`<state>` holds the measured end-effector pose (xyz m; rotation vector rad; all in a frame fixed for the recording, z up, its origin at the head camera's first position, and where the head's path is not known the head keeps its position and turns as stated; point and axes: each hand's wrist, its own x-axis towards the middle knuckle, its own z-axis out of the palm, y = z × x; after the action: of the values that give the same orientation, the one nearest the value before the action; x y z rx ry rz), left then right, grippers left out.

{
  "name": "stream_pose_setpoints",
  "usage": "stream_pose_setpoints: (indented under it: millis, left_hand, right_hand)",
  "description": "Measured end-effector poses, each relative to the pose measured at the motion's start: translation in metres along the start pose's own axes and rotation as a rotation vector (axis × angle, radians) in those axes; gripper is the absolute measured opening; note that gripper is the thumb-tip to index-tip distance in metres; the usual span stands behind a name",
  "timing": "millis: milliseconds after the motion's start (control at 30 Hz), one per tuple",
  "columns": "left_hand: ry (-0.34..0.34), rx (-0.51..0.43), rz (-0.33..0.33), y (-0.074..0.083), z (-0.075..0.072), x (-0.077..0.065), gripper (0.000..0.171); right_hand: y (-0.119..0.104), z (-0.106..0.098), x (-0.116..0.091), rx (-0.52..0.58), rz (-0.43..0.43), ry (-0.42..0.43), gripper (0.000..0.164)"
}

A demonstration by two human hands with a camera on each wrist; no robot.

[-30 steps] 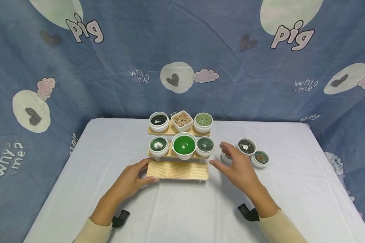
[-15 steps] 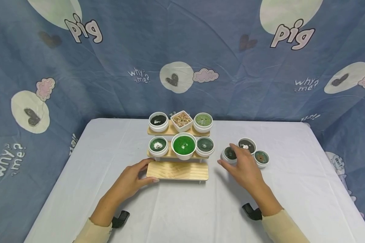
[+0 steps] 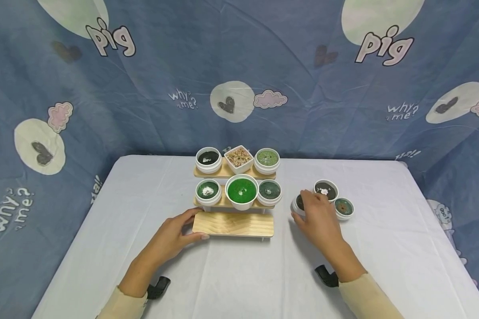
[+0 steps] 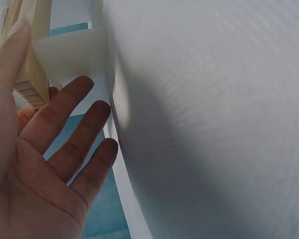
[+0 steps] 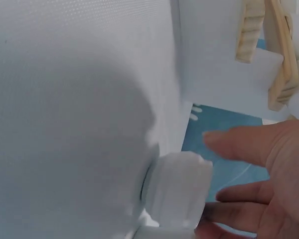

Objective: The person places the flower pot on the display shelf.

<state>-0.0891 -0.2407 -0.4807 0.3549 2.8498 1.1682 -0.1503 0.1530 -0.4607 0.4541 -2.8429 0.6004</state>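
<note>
My left hand [image 3: 167, 237] holds the left end of the lowest wooden step [image 3: 233, 223] of a tiered stand, thumb on top; in the left wrist view the index finger reaches behind the board [image 4: 34, 82] and the other fingers are spread. My right hand [image 3: 321, 221] hovers over a small white cup with dark contents [image 3: 297, 207], partly hiding it. In the right wrist view, the thumb stands apart from a white cup [image 5: 178, 189] while fingertips lie by its far side; contact is hard to tell. Close by are a black-filled cup [image 3: 326, 190] and a green-and-brown-filled cup [image 3: 344, 207].
The middle step carries a white-and-green cup [image 3: 208, 191], a bright green bowl [image 3: 241, 190] and a dark green cup [image 3: 269, 192]. On the top step stand a black-filled cup [image 3: 208, 159], a square nut-filled dish [image 3: 239, 158] and a pale green cup [image 3: 267, 160]. White cloth [image 3: 239, 279] covers the table.
My right hand has moved right, away from the stand and onto the nearest of the loose cups. Those cups have shifted very slightly right. My left hand has stayed on the step.
</note>
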Motion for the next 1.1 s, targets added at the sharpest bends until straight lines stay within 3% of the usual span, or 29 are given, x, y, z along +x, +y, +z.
stream_pose_setpoints:
  millis: [133,267,1100]
  left_hand:
    - [-0.006,0.003,-0.006,0.000,0.000,0.000,0.077]
    - [-0.010,0.013,-0.010,-0.001,0.000,0.001,0.077]
    - [-0.007,0.006,-0.002,-0.004,0.002,0.001,0.077]
  right_hand:
    - [0.000,0.001,-0.002,-0.033,0.000,0.018,0.051]
    - [0.002,-0.001,-0.003,-0.051,-0.014,0.018,0.054]
    - [0.006,-0.009,-0.015,0.106,0.135,-0.268,0.066]
